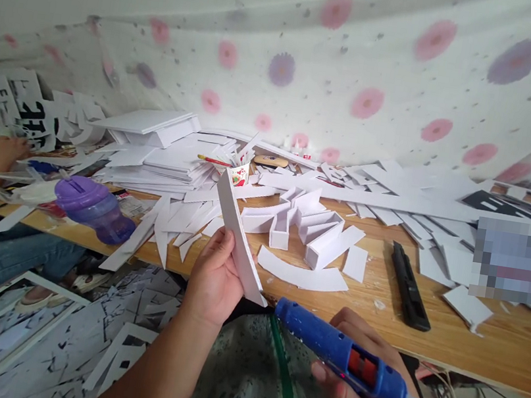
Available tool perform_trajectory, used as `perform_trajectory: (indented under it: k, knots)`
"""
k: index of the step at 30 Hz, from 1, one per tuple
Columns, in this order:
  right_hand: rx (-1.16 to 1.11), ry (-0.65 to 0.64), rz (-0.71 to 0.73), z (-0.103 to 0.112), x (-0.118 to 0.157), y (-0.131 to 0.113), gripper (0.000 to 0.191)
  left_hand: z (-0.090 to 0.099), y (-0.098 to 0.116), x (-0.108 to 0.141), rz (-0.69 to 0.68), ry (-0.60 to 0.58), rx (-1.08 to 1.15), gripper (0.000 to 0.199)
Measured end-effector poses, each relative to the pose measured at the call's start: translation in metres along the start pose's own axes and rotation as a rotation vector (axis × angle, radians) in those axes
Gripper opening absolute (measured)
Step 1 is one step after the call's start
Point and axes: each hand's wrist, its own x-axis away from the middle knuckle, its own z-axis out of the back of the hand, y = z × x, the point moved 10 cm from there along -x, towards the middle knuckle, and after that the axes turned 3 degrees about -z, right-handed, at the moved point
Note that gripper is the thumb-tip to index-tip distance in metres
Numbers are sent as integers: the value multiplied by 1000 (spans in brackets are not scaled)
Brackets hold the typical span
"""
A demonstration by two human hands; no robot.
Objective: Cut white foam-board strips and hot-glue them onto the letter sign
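Observation:
A narrow white board strip [238, 241] stands tilted in my left hand [217, 275], pinched between thumb and fingers. My right hand [363, 380] is wrapped round a blue hot glue gun [340, 351], with a white glue stick coming out of its back end. The gun's nozzle is close to the strip's lower end; whether they touch cannot be made out. Beyond my hands, a folded white board shape [311, 226] stands on the wooden table [363, 313]. A curved white piece [302, 272] lies flat in front of it.
A black utility knife [409, 287] lies at the right. A purple cup [94, 208] stands at the left near stacked white boards [152, 159]. White offcuts cover the table's back and the floor. Another person's hands [5, 153] are at the far left.

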Motion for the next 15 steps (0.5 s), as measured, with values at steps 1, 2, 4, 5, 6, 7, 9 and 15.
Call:
perform_trajectory:
  k: [1, 2, 4, 5, 6, 7, 9, 15]
  knots:
    - [-7, 6, 3, 0, 0, 0, 19, 0, 0, 0, -2, -1, 3, 26]
    - [-9, 0, -7, 0, 0, 0, 19, 0, 0, 0, -5, -3, 5, 26]
    - [-8, -14, -21, -2, -1, 1, 16, 0, 1, 0, -16, -9, 5, 25]
    - [-4, -27, -27, -3, -1, 1, 14, 0, 2, 0, -23, -13, 2, 24]
    - [0, -36, -32, -4, -1, 1, 12, -1, 3, -1, -28, -16, -2, 23]
    - [1, -42, -32, -4, -2, 1, 10, -1, 3, -1, -32, -19, -6, 22]
    - [-6, -53, -35, -6, -2, 2, 12, -1, 4, -1, -31, -19, -12, 23]
    - [-42, -93, -61, -13, 1, 11, 19, 1, 4, -3, -11, -3, -9, 25]
